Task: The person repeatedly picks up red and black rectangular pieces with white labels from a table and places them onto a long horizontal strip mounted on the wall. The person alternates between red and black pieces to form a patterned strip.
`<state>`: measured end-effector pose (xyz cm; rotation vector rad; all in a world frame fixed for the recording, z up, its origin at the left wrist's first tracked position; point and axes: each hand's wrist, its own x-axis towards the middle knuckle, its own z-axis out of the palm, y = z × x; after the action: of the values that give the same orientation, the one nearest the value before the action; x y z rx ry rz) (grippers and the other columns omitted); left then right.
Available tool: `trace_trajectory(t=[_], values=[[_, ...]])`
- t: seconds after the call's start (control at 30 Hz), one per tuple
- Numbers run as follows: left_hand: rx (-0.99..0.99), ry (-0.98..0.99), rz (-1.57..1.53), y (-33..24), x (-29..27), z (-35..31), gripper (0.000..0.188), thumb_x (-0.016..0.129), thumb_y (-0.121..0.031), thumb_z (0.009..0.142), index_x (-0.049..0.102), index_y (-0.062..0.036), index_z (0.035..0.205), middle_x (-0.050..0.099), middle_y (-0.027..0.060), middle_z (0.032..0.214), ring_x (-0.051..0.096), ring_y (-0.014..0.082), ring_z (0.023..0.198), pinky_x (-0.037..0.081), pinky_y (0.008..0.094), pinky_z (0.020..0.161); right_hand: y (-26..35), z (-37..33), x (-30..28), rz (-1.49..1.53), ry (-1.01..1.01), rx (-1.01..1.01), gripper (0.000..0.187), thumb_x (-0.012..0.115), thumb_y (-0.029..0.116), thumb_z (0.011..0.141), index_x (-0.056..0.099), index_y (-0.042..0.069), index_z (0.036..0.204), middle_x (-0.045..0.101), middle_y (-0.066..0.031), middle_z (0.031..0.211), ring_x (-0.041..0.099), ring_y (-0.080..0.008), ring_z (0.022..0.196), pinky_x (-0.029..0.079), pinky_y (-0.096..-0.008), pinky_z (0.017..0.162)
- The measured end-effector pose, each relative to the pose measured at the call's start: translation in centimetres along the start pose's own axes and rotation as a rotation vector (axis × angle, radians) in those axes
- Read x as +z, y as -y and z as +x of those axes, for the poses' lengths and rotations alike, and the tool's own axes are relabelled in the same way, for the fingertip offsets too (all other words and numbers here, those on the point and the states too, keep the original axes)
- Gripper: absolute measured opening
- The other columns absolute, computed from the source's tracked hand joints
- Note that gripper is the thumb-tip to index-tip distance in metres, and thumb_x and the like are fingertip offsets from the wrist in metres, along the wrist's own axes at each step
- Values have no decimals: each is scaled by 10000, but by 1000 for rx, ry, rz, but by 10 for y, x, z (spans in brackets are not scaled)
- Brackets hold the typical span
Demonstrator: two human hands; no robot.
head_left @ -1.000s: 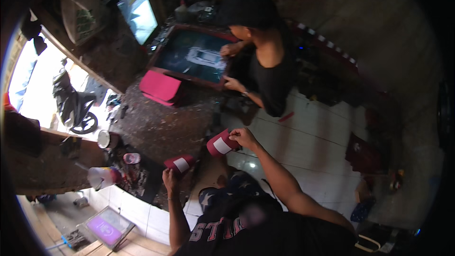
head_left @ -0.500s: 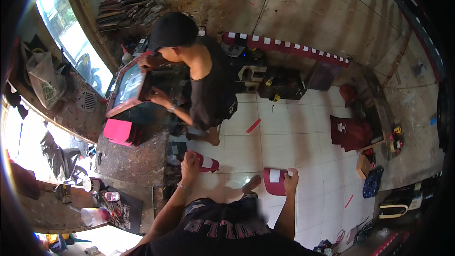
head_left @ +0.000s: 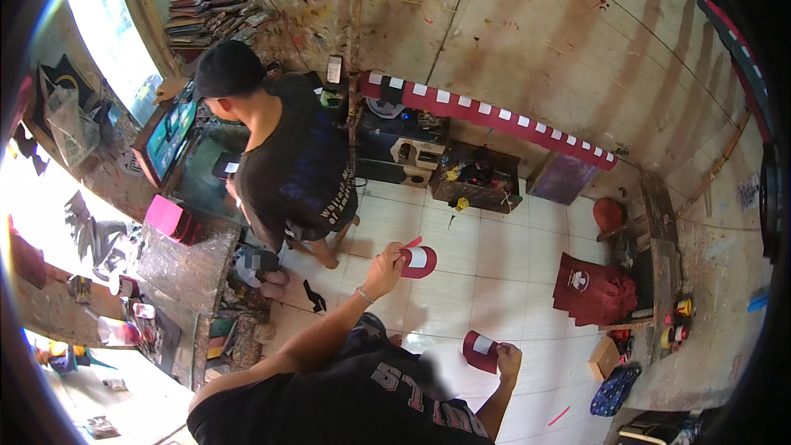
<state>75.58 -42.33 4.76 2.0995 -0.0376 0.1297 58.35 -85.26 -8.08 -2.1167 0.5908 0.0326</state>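
My left hand (head_left: 384, 272) is closed on the edge of a curved maroon piece (head_left: 422, 273) with a white rectangle on it. Lower and to the right, my right hand (head_left: 508, 359) grips a second maroon piece (head_left: 475, 358), also with a white rectangle. Both pieces are held above the tiled floor, apart from each other. Whether they are cloth or another sheet material I cannot tell. Ahead of me, a long row of similar maroon pieces (head_left: 494, 121) with white rectangles hangs along a rail.
At the left, a co-worker (head_left: 288, 148) stands by a glass-topped table (head_left: 198, 173) with a raised framed screen (head_left: 169, 138). Pink-red sheets (head_left: 175, 219) are stacked nearby. A wooden box (head_left: 478, 181) sits beneath the row. Maroon cloths (head_left: 593, 288) hang at the right.
My left hand has moved forward and right with its maroon piece, away from the workbench. My right hand still grips its piece. The co-worker's framed screen has been tilted up from the table.
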Motion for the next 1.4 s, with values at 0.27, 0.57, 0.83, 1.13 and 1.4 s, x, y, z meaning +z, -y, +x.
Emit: trace_trajectory(t=[0.27, 0.57, 0.83, 1.13, 1.4], values=[[76, 27, 334, 25, 156, 139, 161, 572, -138, 831, 645, -26, 921, 648, 170, 868, 638, 345, 781, 515, 394, 688, 56, 132, -70, -193, 8, -119, 120, 651, 85, 718, 670, -16, 781, 656, -108, 678, 619, -193, 620, 473, -309, 579], [266, 220, -4, -75, 337, 341, 104, 569, -72, 820, 608, 3, 879, 649, 164, 766, 640, 285, 686, 499, 365, 629, -11, 319, -177, -423, -286, 22, 211, 676, 268, 708, 723, 93, 816, 666, -138, 777, 652, -295, 691, 510, -368, 637], [104, 318, -10, -186, 456, 457, 131, 573, -71, 829, 611, 27, 908, 674, 150, 825, 665, 222, 748, 506, 321, 665, -5, 524, -275, 37, -381, -26, 112, 616, 81, 786, 677, -10, 806, 622, -91, 658, 561, -139, 604, 440, -287, 562], [-80, -85, 82, -169, 596, 504, 130, 583, -84, 828, 621, 1, 918, 672, 141, 808, 664, 230, 748, 515, 337, 665, 93, 854, -433, -131, -381, -430, 190, 584, 144, 858, 653, -17, 931, 666, -159, 799, 636, -216, 705, 481, -324, 662], [-467, -207, 210, -240, 641, 491, 151, 593, -104, 833, 630, 19, 913, 669, 144, 783, 657, 218, 726, 507, 328, 664, 105, 1044, -455, 410, 112, -358, 368, 613, 2, 830, 604, 70, 1191, 596, 0, 739, 498, -53, 662, 424, -212, 612]])
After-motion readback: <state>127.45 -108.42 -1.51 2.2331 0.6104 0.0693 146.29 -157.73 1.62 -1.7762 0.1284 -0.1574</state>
